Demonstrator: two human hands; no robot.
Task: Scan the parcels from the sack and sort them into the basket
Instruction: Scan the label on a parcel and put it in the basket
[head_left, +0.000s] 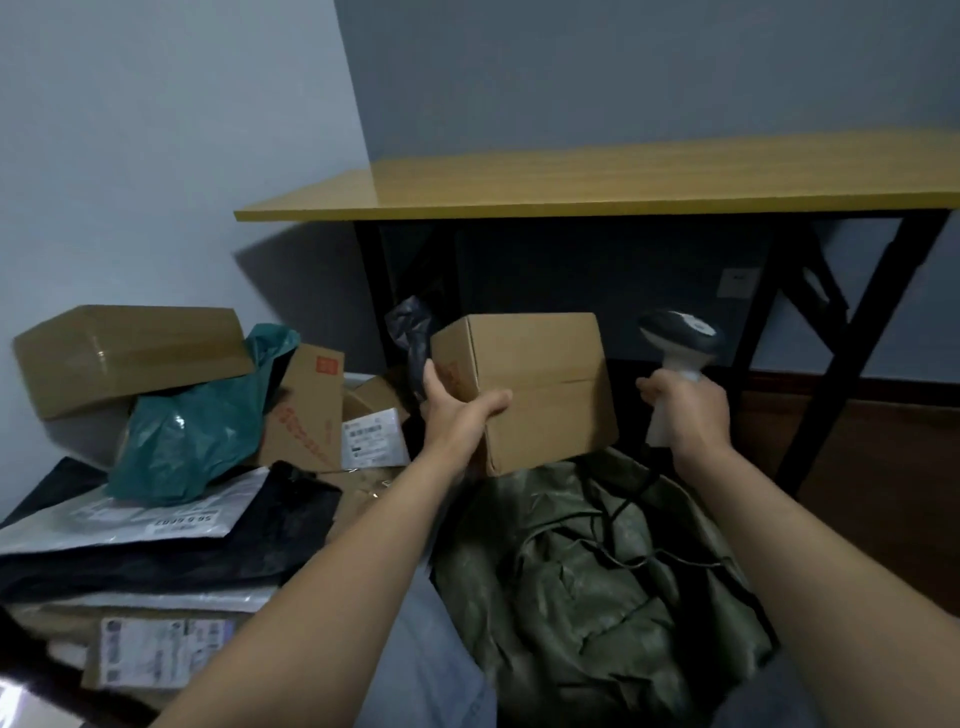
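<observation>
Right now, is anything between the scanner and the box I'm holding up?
Nothing visible. The left hand holds the box by its left edge, and only open air separates its right face from the scanner in the right hand.

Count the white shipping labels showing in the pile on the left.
3: upright label beside the red-printed box; mailer label on the silver mailer; carton label at bottom left. Others may be hidden.

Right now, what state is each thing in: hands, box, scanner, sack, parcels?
green sack: crumpled, slack.
cardboard box: closed, held above the green sack.
barcode scanner: upright, beside the cardboard box.
left hand: grips the cardboard box.
right hand: grips the barcode scanner.
parcels: heaped at left.
</observation>
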